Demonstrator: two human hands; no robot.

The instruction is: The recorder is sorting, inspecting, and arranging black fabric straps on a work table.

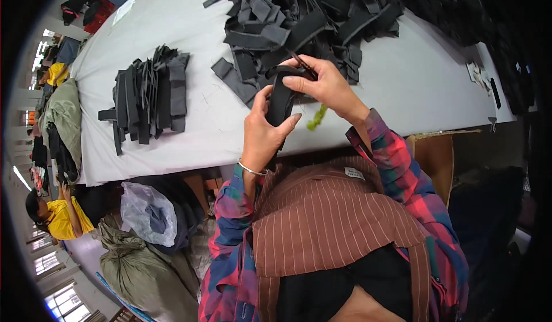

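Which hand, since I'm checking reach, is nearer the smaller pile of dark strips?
Left: the left hand is to the right of the smaller pile; the right hand is farther right.

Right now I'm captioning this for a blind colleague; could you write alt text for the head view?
A person's left hand and right hand hold a black cloth strip at a white table, the right hand also gripping a slim dark tool. A large heap of dark strips lies beyond, and a smaller bundle sits to the left.

Garment workshop: cloth strips [152, 95], bulging sack [144, 270]
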